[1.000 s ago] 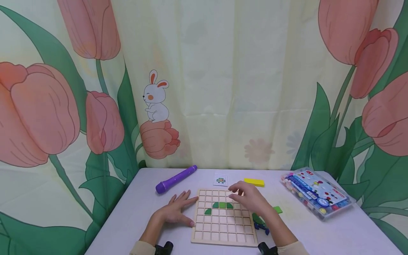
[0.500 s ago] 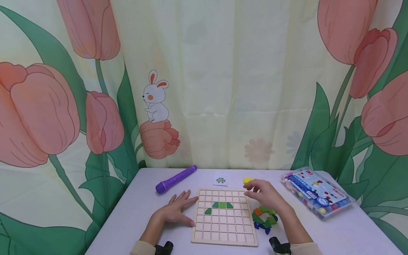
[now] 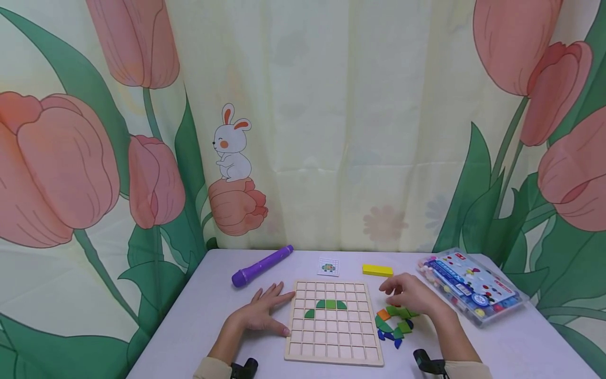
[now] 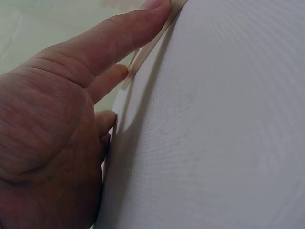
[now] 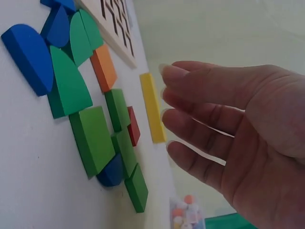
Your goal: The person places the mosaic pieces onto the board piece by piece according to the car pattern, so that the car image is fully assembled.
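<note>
1. Left hand (image 3: pixel 258 315): flat on the table (image 3: pixel 199 316), fingers spread and straight, gripping nothing; fingertips against the left edge of the board (image 3: pixel 331 350).
2. Right hand (image 3: pixel 411 296): hovering just above the pile (image 3: pixel 394 321), fingers loosely extended and a little apart, holding nothing.
3. Pile: green, blue, orange and red wooden shapes, on the table just right of the board, under and in front of the right hand.
4. Board: wooden grid between the hands, green pieces (image 3: pixel 327 307) seated in its upper rows.
5. Beyond the board: yellow bar (image 3: pixel 377 270), small card (image 3: pixel 329 267), purple pen (image 3: pixel 261 266); bead box (image 3: pixel 471 287) at far right.
</note>
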Demonstrator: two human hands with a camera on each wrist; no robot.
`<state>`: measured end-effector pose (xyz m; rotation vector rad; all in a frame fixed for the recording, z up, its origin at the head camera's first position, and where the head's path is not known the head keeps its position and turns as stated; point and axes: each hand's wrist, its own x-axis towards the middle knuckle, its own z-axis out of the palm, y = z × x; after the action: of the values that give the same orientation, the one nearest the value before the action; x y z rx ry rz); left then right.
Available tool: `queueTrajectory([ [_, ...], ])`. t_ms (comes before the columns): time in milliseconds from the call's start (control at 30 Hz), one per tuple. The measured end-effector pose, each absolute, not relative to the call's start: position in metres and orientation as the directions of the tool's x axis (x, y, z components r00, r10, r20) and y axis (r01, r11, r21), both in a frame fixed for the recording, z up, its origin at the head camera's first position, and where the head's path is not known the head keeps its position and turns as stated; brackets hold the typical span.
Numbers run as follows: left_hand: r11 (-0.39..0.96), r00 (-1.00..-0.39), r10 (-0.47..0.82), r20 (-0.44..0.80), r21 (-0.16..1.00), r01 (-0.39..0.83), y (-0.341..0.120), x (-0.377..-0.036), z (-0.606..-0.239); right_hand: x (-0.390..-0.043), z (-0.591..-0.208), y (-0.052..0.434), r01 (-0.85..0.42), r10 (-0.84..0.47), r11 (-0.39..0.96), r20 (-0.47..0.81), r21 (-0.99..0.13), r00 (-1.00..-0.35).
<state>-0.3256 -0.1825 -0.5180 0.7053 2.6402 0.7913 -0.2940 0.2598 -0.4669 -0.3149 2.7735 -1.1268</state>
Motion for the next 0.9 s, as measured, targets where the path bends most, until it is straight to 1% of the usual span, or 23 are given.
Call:
queueTrajectory([
  [267, 0.726, -0.833, 0.537, -0.131, 0.575, 0.378, -0.182, -0.325, -0.517, -0.294, -0.472, 0.267, -0.111, -0.246, 0.704, -0.094, -0.702, -0.965],
  [600, 0.731, -0.834, 0.534, -0.137, 0.569, 0.375, -0.182, -0.325, -0.518, -0.295, -0.478, 0.266, -0.010, -0.168, 0.742, -0.172, -0.671, -0.971],
  [900, 0.732, -0.837, 0.531, -0.135, 0.570, 0.373, -0.181, -0.324, -0.517, -0.295, -0.480, 0.265, -0.007, -0.157, 0.758, -0.172, -0.652, -0.973],
])
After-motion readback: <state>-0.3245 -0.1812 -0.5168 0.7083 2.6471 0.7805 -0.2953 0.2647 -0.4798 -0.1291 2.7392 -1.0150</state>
